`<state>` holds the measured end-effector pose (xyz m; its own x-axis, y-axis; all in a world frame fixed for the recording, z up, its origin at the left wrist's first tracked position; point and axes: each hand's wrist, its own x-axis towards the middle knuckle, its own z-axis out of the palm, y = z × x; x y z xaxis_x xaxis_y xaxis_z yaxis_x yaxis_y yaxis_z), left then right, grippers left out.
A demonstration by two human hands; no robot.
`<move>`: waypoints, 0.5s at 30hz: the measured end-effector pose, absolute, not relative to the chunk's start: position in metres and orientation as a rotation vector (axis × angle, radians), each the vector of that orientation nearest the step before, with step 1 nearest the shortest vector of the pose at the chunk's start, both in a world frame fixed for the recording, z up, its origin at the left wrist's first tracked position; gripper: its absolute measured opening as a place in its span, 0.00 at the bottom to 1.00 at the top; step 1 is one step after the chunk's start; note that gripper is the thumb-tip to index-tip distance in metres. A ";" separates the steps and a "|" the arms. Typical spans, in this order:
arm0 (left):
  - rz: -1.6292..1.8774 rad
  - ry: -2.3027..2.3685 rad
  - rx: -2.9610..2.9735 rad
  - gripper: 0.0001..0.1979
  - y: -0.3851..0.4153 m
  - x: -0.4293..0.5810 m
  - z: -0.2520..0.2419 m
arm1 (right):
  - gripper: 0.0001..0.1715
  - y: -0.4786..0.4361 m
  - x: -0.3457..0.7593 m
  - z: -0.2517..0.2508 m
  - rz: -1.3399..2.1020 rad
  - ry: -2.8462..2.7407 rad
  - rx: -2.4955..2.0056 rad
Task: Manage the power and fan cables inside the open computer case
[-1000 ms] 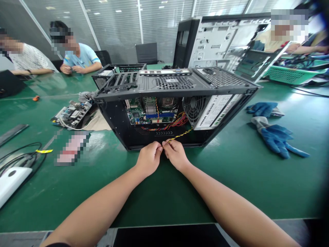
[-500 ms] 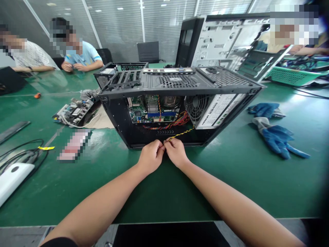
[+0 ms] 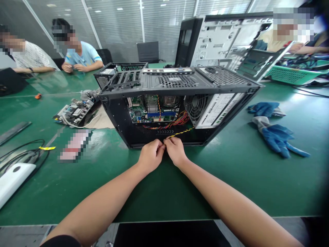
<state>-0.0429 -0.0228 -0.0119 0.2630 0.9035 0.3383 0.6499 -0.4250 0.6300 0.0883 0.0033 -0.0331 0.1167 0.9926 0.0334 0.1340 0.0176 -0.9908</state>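
An open black computer case (image 3: 177,84) lies on its side on the green table (image 3: 231,171), showing its motherboard (image 3: 151,109), a bundle of red wires and the power supply (image 3: 213,109) with a fan. A twisted yellow-and-black cable (image 3: 180,133) runs out of the case toward me. My left hand (image 3: 151,156) and my right hand (image 3: 175,151) meet just in front of the case's lower edge, both pinched shut on the near end of that cable, fingertips touching.
Blue gloves (image 3: 276,137) lie on the right. A loose circuit board (image 3: 73,111) lies left of the case, black cables (image 3: 23,154) and a white device (image 3: 12,178) at the far left. A second, upright case (image 3: 221,37) stands behind. Other people sit at the table's far left and right.
Over the last second my view shifted slightly, and both hands edged closer to the case, keeping their pinch on the cable end. Between half a second ago and now almost nothing moved.
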 end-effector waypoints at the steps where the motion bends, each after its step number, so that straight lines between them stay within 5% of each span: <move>1: 0.958 1.417 2.174 0.06 -0.023 -0.043 -0.012 | 0.13 0.003 0.088 -0.033 1.034 -1.227 -1.331; 15: 0.856 1.424 2.206 0.11 -0.024 -0.045 -0.008 | 0.15 -0.002 0.095 -0.030 1.097 -1.350 -1.195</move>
